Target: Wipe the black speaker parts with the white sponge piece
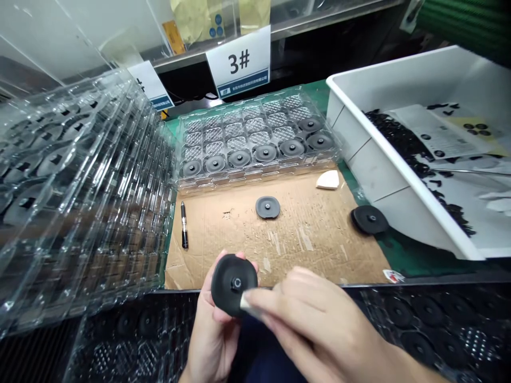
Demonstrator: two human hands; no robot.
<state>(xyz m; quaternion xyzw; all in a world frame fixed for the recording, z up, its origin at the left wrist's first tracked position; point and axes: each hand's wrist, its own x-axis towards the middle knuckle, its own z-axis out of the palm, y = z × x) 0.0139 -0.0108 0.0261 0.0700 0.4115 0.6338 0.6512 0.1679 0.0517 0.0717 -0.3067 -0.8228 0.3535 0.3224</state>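
My left hand (215,324) grips a round black plastic disc (225,282) by its edge, tilted so that the small raised hub in its middle faces me. In my right hand (319,314), slightly blurred, a small white piece (248,301) is pinched, resembling the white sponge wedge on the cardboard. Its tip meets the lower right rim of the disc. Beyond my hands, a single grey-black disc (268,207) lies on the cardboard sheet (223,229). The white wedge (328,180) rests near the sheet's far right corner.
A clear compartment tray (255,114) behind the cardboard holds several discs along its front row and right end. Tall stacked clear trays (131,175) stand left, near a pen (184,224). At right are stacked discs (369,219) and a white bin (403,197) with small black parts.
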